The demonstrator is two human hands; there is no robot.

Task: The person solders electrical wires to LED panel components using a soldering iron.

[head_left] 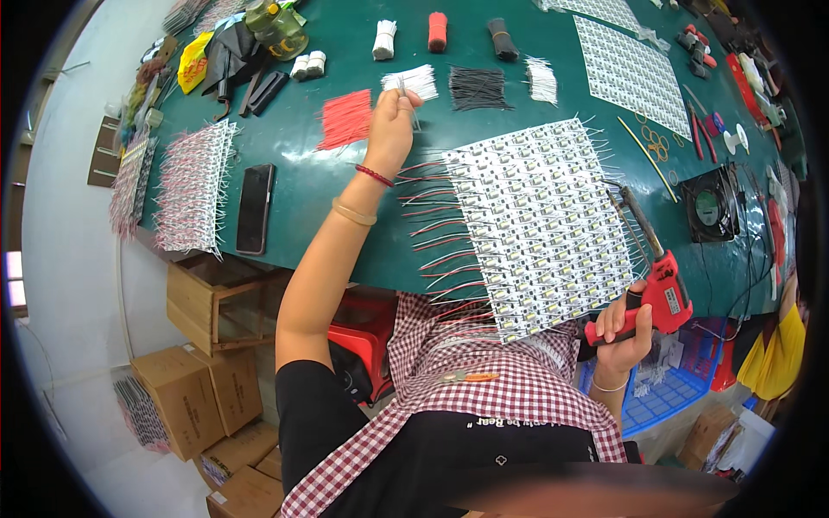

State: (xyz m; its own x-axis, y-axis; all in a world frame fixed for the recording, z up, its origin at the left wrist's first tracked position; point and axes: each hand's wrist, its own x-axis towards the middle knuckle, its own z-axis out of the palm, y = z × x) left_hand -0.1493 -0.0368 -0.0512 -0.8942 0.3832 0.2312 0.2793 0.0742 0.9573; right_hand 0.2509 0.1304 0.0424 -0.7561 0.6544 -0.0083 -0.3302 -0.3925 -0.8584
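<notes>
My left hand [391,131] reaches over the table with its fingers pinched on slim metal tweezers [416,121]. The fingertips are beside a spread of short white wires [416,81]; whether a wire is caught cannot be made out. Just left of that hand lie red wires [344,119], with black wires [479,88] farther right. My right hand [623,332] grips a red and black soldering gun [665,293], its tip at the right edge of a white LED circuit board panel [544,229]. Red, black and white wires stick out along the panel's left side.
Bundled wires [438,33] stand along the back. At left are a phone [256,209] and wired panels [192,186]. Another LED panel [630,73], a small fan [710,204], rubber bands [658,147] and pliers [704,131] lie at right. A blue crate [643,413] sits below the table.
</notes>
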